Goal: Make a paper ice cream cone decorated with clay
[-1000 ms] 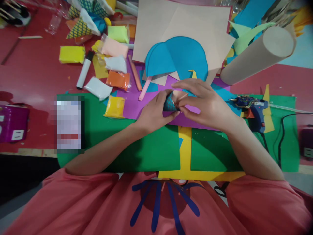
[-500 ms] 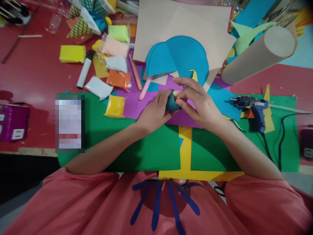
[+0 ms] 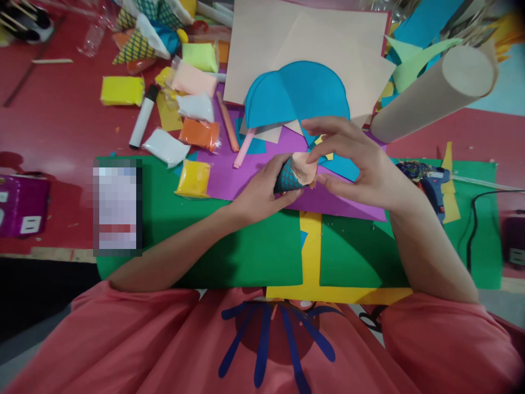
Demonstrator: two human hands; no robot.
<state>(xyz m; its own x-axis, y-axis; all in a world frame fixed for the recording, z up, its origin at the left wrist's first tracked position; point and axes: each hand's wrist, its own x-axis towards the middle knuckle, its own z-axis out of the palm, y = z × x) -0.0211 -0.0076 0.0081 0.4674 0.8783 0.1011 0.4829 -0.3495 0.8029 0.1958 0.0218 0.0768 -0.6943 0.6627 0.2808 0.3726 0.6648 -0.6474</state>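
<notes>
My left hand (image 3: 262, 186) is wrapped around a small paper cone (image 3: 290, 174), teal with a dark criss-cross pattern outside and a peach-coloured inside. The cone lies tilted, its wide mouth facing right. Fingers apart, my right hand (image 3: 356, 158) hovers beside that mouth; one fingertip overlaps the rim, and I cannot tell whether it touches. Under both hands lies a purple sheet (image 3: 348, 202) on a green sheet (image 3: 246, 251). Just beyond is a folded blue rounded cutout (image 3: 315, 87).
A glue gun (image 3: 435, 186) lies right, partly behind my right forearm, its cord trailing. A beige paper roll (image 3: 430, 93) is behind it. Several clay packets (image 3: 192, 178), a marker (image 3: 143, 117) and patterned cones (image 3: 137, 46) are at left. A blurred phone-like object (image 3: 117, 208) lies front left.
My right hand has moved right and away from the cone, its fingers spreading. More of the cone's peach inside shows. My left hand has stayed in place.
</notes>
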